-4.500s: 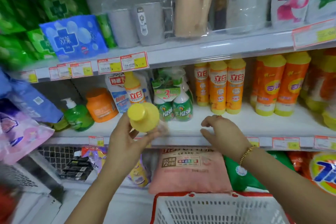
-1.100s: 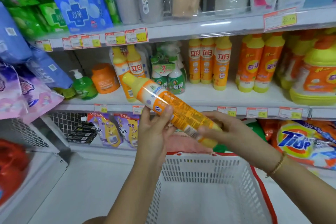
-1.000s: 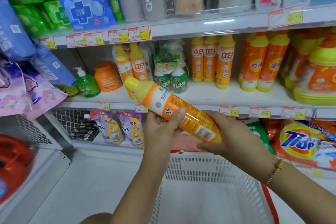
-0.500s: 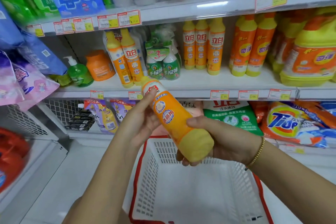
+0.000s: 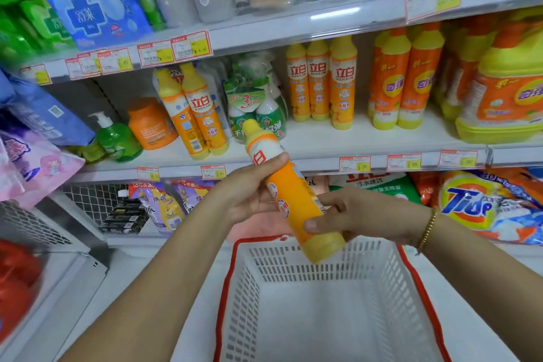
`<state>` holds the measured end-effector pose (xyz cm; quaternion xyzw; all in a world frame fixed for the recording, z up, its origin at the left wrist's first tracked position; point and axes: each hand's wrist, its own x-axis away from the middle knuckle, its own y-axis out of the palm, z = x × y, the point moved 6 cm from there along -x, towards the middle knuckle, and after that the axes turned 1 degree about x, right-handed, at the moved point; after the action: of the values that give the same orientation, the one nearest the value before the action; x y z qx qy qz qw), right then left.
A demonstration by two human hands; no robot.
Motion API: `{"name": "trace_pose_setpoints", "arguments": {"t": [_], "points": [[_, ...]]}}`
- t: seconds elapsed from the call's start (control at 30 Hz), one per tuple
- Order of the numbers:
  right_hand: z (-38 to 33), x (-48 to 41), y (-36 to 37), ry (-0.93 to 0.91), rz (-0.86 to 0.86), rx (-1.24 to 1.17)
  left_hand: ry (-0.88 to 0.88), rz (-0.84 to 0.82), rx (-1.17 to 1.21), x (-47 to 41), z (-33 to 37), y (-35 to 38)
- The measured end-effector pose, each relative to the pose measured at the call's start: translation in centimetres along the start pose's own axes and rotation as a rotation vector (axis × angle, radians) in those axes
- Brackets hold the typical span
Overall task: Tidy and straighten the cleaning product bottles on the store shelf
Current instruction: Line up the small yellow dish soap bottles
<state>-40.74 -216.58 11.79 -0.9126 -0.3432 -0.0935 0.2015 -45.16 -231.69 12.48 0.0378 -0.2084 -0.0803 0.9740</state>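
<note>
An orange plastic bottle with a yellow cap and yellow base is held in both hands, in front of the white middle shelf and above a white slotted plastic basket with a red rim. It tilts, cap up and left, base down and right. The left hand wraps the upper body, thumb across the white label below the neck. The right hand curls round the lower body, thumb just above the yellow base, which juts out beneath it
</note>
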Motion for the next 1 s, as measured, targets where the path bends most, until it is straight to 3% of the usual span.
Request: {"name": "trace_pose_setpoints", "arguments": {"t": [0.23, 0.37, 0.6, 0.83, 1.0], "points": [[-0.9, -8.2, -6.6, -0.268, 0.511, 0.184, 0.584, 0.189, -0.042, -4.9, 7.4, -2.0], [-2.4, -14.0, -8.8, -0.267, 0.617, 0.480, 0.806, 0.337, -0.061, -6.3, 8.6, -4.5], [1.6, -18.6, -13.8, 0.026, 0.651, 0.750, 0.820, 0.548, -0.134, -10.6, 8.8, -10.9], [3.4, -19.4, -14.4, -0.049, 0.652, 0.683, 0.769, 0.630, -0.146, -13.9, 8.6, -13.2], [3.6, -18.7, -15.1, -0.086, 0.674, 0.686, 0.766, 0.749, -0.350, -14.8, 9.5, -13.2]]}}
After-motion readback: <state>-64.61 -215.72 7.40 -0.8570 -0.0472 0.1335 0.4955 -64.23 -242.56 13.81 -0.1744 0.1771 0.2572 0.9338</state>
